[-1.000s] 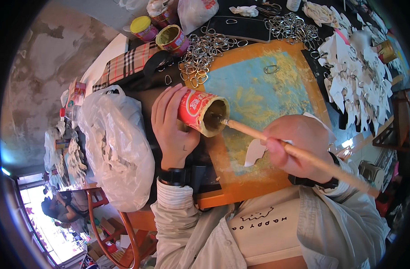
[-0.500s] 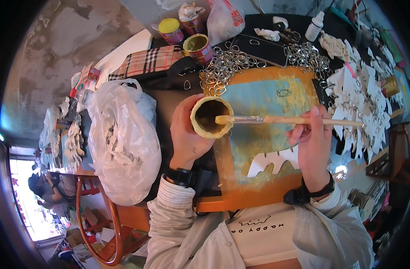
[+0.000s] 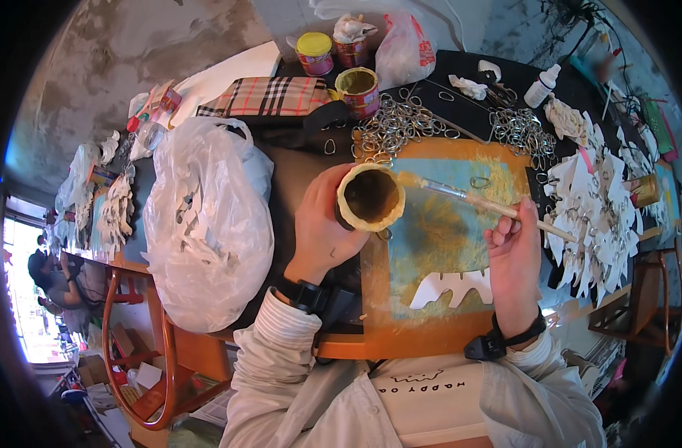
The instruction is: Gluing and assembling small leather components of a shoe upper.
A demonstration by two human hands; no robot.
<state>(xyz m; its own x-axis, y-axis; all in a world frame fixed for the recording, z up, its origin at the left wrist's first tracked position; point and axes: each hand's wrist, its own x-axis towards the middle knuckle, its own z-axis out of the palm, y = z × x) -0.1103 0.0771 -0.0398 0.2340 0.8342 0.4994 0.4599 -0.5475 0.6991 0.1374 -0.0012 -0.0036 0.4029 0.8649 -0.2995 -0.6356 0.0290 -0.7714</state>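
My left hand (image 3: 320,220) is wrapped round a cup, whose crusted yellow rim (image 3: 347,196) faces up and shows a dark inside with some residue. Between the fingers and thumb of my right hand (image 3: 516,257) is a paintbrush (image 3: 460,193) with a pale wooden handle. Its yellow-coated bristles hang just right of the cup's rim, over the board. Under both lies a blue sheet (image 3: 423,170) smeared with yellow, on an orange-brown board (image 3: 382,321). A white piece with a scalloped edge (image 3: 451,288) rests on the board's near part.
Metal rings (image 3: 404,123) are heaped beyond the board, beside a dark phone-like slab (image 3: 453,112). A clear plastic bag (image 3: 207,276) of white scraps sits left. White cut pieces (image 3: 591,216) pile at the right. An open tin (image 3: 358,104) stands behind. A chair (image 3: 166,373) is lower left.
The brush has come out of the cup, and its tip is now to the right of the rim. The whole view has shifted slightly. My left hand still holds the cup.
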